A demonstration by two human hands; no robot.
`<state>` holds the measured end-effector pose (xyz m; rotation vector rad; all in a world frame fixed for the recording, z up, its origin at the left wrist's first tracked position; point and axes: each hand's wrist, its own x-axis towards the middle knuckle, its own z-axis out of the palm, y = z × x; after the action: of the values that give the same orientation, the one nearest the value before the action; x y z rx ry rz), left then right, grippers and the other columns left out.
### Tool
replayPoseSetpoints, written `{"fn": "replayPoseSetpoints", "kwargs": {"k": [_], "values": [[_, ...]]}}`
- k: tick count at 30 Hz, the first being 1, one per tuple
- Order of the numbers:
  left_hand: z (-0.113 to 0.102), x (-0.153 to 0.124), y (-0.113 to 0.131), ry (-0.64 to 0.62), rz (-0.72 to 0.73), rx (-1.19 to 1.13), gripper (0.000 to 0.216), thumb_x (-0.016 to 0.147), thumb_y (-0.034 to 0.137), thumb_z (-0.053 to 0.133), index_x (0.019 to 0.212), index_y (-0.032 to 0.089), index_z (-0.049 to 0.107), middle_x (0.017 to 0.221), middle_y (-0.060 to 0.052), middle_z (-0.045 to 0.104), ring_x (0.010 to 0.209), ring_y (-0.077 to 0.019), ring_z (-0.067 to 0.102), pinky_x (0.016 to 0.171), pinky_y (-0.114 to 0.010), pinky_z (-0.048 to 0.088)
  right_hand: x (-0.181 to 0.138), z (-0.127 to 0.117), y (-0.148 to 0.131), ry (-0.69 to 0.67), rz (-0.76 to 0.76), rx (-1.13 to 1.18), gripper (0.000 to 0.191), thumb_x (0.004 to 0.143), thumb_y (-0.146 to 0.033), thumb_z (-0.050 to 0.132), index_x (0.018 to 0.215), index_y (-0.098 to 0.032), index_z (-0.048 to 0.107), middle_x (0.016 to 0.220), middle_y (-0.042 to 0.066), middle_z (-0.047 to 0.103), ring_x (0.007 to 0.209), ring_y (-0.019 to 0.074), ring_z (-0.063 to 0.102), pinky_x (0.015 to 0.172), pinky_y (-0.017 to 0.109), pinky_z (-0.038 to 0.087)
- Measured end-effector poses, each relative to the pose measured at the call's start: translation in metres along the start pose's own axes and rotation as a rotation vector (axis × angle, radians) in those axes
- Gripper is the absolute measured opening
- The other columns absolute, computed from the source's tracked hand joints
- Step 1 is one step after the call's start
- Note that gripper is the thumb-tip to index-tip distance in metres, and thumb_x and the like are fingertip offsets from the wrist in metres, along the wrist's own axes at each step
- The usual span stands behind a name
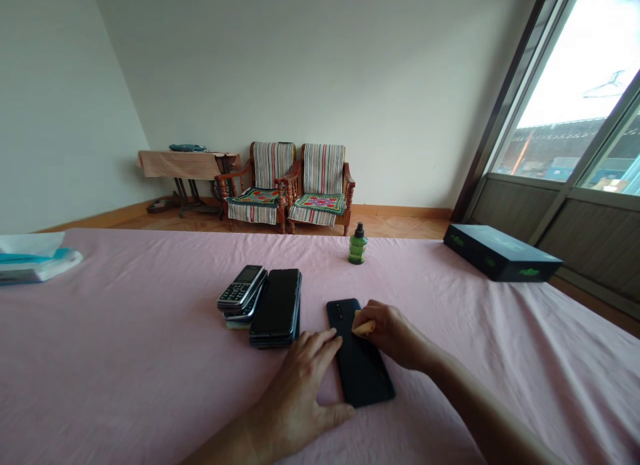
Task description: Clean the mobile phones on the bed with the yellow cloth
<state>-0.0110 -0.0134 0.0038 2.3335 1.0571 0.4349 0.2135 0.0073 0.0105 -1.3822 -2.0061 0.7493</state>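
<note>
A dark smartphone (363, 368) lies back up on the pink cloth, its camera bump at the far left corner. My right hand (390, 331) is closed round a folded yellowish cloth (364, 327) and presses it on the upper part of the phone's back. Fingers apart, my left hand (303, 391) rests along the phone's left edge, fingertips and thumb touching it. Just beyond that hand sits a stack of smartphones (277, 305), black screen up on top. Beside it, to the left, is a pile of keypad phones (243, 288).
A green spray bottle (357, 246) stands upright farther back on the pink cloth (150, 358). At the right edge lies a flat black box (500, 248); at the far left, a tissue pack (37, 265). Two wooden armchairs (323, 175) and a covered side table (180, 165) stand by the wall.
</note>
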Motion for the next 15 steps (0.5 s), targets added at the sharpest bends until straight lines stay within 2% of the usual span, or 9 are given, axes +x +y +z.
{"fn": "replayPoseSetpoints", "kwargs": {"k": [2,4,6,7,9,12,13,15], "values": [[-0.001,0.000,0.001,0.001,0.006,-0.008,0.080,0.067,0.043,0.076,0.137,0.023,0.043,0.143,-0.011,0.041,0.131,-0.0316,0.035,0.110,-0.050,0.026,-0.004,-0.007,0.000,-0.092,0.011,0.022,0.022,0.068,0.000,0.055,0.074,-0.015,0.069,0.080,0.001,0.060,0.069,0.0105,0.055,0.063,0.020,0.042],[-0.001,0.001,0.001,0.002,0.010,-0.004,0.080,0.068,0.043,0.076,0.137,0.022,0.043,0.143,-0.011,0.041,0.130,-0.0317,0.035,0.110,-0.050,0.027,-0.010,-0.015,-0.002,-0.253,0.036,0.068,0.015,0.065,-0.003,0.063,0.071,-0.015,0.070,0.076,0.000,0.063,0.065,0.0103,0.058,0.057,0.019,0.043],[-0.001,0.001,0.001,0.001,0.010,0.006,0.080,0.068,0.043,0.076,0.137,0.020,0.044,0.143,-0.012,0.041,0.130,-0.0318,0.035,0.110,-0.049,0.027,-0.014,-0.020,-0.004,-0.398,0.076,0.114,0.013,0.063,-0.006,0.068,0.072,-0.015,0.071,0.074,0.000,0.065,0.063,0.0110,0.060,0.055,0.018,0.045],[-0.001,0.001,0.001,-0.001,0.010,0.011,0.080,0.068,0.043,0.076,0.137,0.019,0.044,0.143,-0.012,0.041,0.130,-0.0317,0.035,0.110,-0.049,0.027,-0.015,-0.021,-0.004,-0.429,0.086,0.125,0.013,0.064,-0.006,0.068,0.073,-0.015,0.071,0.075,0.000,0.066,0.064,0.0114,0.061,0.056,0.018,0.045],[-0.001,0.001,0.001,-0.004,0.011,0.017,0.080,0.069,0.044,0.076,0.137,0.019,0.044,0.143,-0.013,0.041,0.130,-0.0315,0.035,0.110,-0.049,0.027,-0.013,-0.018,-0.004,-0.344,0.070,0.101,0.016,0.066,-0.005,0.064,0.075,-0.015,0.072,0.077,0.001,0.065,0.067,0.0114,0.060,0.059,0.019,0.045],[0.000,0.001,0.000,0.001,0.015,0.021,0.080,0.069,0.045,0.075,0.137,0.020,0.043,0.143,-0.012,0.041,0.130,-0.0309,0.035,0.110,-0.049,0.027,-0.006,-0.010,-0.001,-0.104,0.026,0.032,0.022,0.069,-0.001,0.055,0.076,-0.015,0.071,0.080,0.001,0.062,0.070,0.0108,0.056,0.063,0.020,0.043],[0.000,0.000,-0.001,0.003,0.014,0.021,0.080,0.069,0.045,0.075,0.137,0.020,0.043,0.143,-0.012,0.041,0.130,-0.0306,0.035,0.110,-0.049,0.027,-0.005,-0.008,0.000,-0.070,0.027,0.022,0.024,0.069,0.000,0.054,0.076,-0.015,0.071,0.081,0.002,0.061,0.070,0.0107,0.055,0.064,0.021,0.043],[0.001,0.000,-0.001,0.003,0.008,0.017,0.080,0.069,0.045,0.075,0.137,0.021,0.043,0.143,-0.011,0.041,0.131,-0.0301,0.034,0.110,-0.048,0.027,-0.005,-0.008,0.002,-0.111,0.038,0.029,0.024,0.067,0.000,0.055,0.076,-0.015,0.071,0.081,0.001,0.062,0.070,0.0108,0.056,0.063,0.020,0.043]]}}
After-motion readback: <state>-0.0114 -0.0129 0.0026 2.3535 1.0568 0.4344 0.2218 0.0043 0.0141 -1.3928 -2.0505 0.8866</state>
